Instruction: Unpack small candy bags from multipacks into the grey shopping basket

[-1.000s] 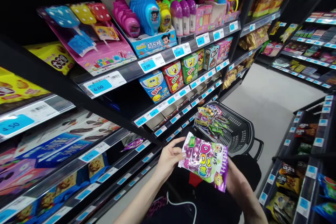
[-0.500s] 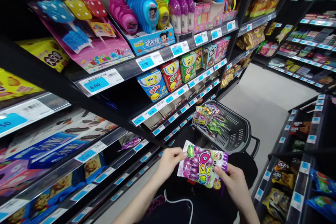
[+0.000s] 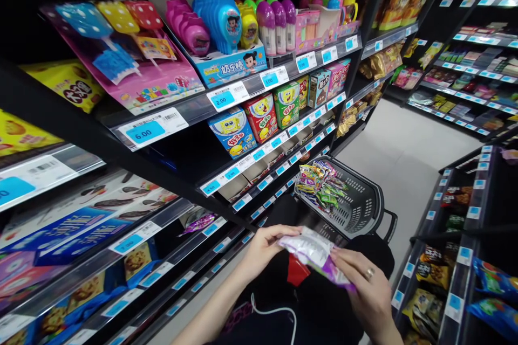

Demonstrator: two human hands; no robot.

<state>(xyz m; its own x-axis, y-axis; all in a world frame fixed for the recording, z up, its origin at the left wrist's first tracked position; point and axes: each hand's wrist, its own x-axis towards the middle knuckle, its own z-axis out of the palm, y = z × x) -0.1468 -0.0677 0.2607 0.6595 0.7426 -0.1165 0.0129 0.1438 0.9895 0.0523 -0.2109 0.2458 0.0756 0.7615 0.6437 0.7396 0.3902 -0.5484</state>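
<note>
A purple and white bag of gummy candy [image 3: 313, 250] is held between my two hands above my lap, tilted so its silvery-white side shows. My left hand [image 3: 267, 248] pinches the bag's left end. At the other end, my right hand [image 3: 362, 283] grips the purple edge, and a ring is on one finger. Just beneath the bag is something red [image 3: 297, 270] whose kind I cannot make out. Beyond my hands stands a dark shopping basket [image 3: 378, 199] with several colourful candy packets [image 3: 321, 186] heaped at its left end.
Shelves [image 3: 238, 94] with price tags run along the left, stocked with boxed lollipops, small snack boxes [image 3: 263, 116] and biscuit packs. Low bins of bagged snacks [image 3: 429, 307] stand close on the right. A grey floor aisle [image 3: 413, 135] leads to more shelving.
The gummy candy bag has been turned from its printed front to its paler side. Both hands have rotated with it and still hold it. The red thing below it now shows more.
</note>
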